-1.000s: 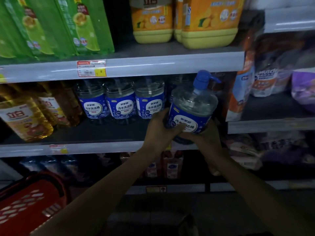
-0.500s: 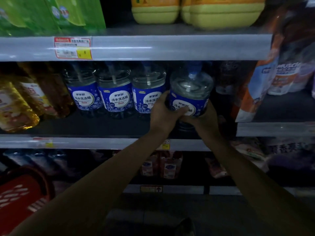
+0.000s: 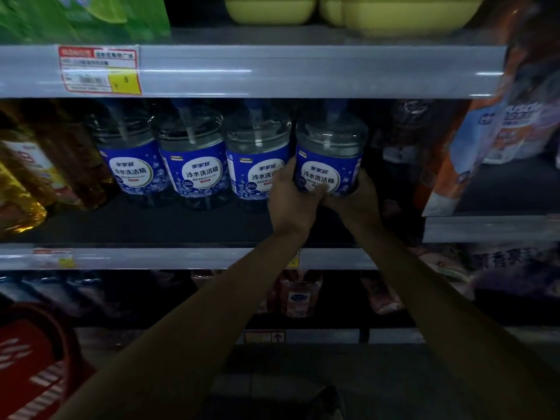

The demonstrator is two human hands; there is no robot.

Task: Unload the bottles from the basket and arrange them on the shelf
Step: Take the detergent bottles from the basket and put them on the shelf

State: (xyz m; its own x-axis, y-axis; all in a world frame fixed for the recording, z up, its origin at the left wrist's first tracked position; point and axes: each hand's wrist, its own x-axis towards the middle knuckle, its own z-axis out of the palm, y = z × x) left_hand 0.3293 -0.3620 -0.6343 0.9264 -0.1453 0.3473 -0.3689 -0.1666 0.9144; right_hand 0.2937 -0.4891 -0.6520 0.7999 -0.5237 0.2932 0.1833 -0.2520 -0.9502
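Observation:
A clear pump bottle (image 3: pixel 330 156) with a blue label stands upright at the right end of a row on the middle shelf (image 3: pixel 169 257). My left hand (image 3: pixel 291 201) grips its lower left side, thumb across the label. My right hand (image 3: pixel 357 198) cups its lower right side and base. Three matching bottles (image 3: pixel 194 165) stand in line to its left. The red basket (image 3: pixel 33 362) sits at the lower left; its inside is hard to see.
Amber bottles (image 3: pixel 27 180) fill the shelf's left end. Orange and blue refill pouches (image 3: pixel 485 137) hang to the right. The upper shelf edge (image 3: pixel 272 71) sits just above the pump heads. Dark packs fill the lower shelf.
The bottle went from tilted in front of the shelf to upright, deep under the upper shelf beside the row. Both hands followed it in.

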